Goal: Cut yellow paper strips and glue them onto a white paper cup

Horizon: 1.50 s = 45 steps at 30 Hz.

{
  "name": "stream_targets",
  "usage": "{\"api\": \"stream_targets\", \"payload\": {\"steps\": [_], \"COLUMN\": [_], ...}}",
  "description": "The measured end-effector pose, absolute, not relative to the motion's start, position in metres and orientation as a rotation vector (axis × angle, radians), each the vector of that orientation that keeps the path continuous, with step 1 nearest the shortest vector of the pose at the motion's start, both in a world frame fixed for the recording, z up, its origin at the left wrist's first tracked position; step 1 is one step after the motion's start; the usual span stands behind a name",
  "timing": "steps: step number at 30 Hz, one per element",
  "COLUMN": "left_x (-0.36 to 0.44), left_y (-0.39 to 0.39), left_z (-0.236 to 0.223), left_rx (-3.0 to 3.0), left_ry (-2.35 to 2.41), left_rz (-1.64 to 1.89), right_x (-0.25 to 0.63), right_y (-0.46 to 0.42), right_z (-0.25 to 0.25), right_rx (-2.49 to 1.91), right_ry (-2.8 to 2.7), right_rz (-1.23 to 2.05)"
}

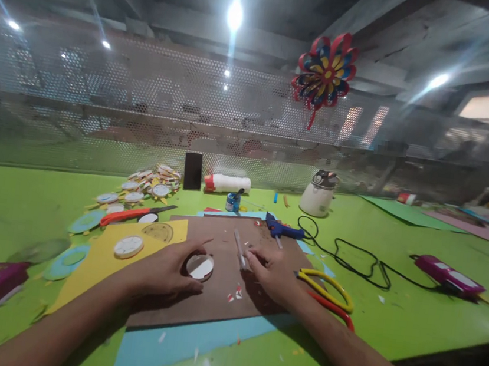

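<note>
My left hand rests at the left side of a small white round disc on the brown board. Its thumb and forefinger are spread apart around the disc, not closed on it. In my right hand, the fingers pinch the near end of a slim silver, pen-like tool, which points away from me over the board. Whether its tip is a blade cannot be made out. Small red and white paper scraps lie between the hands. Left of them, another white disc sits on yellow paper.
Beyond the board lie a blue glue gun with a black cord and a small blue jar. Yellow-and-red-handled scissors are by my right forearm. An orange cutter and piled paper discs are at left. Purple power strips flank the table.
</note>
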<state>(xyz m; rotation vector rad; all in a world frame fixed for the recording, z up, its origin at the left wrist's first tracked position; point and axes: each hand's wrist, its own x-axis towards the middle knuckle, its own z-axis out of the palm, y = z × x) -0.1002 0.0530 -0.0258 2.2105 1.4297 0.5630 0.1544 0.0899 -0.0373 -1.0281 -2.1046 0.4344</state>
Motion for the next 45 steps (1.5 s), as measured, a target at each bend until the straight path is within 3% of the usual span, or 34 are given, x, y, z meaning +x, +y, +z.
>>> {"api": "stream_targets", "payload": {"steps": [45], "left_x": [-0.089], "left_y": [0.051], "left_z": [-0.019], "left_rx": [2.133], "left_ry": [1.443], "left_rz": [0.682], "right_x": [0.156], "right_y": [0.088], "right_z": [-0.035], "right_rx": [-1.103], "right_ry": [-2.217], "right_rz": [0.465]}}
